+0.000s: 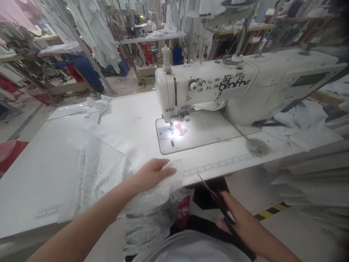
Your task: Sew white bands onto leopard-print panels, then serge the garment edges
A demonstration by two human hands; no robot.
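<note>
My left hand (152, 174) is at the front edge of the sewing table, thumb and forefinger closing on the white lace fabric (106, 167). That fabric spreads left over the tabletop and hangs down over the edge towards my lap. In my right hand (240, 218) is a pair of dark scissors (214, 194), held below the table edge with the tips pointing up and left at the printed ruler strip (209, 167). Behind both hands stands a white sewing machine (201, 87), its lamp lighting the needle and presser foot (171, 128).
On the right of the table lie crumpled white cloth (300, 120) and a round, grey, flat-ended tool (256, 145) on a thin rod. White scraps (95, 105) lie at the back left. Other machine tables and hanging garments (95, 36) fill the background.
</note>
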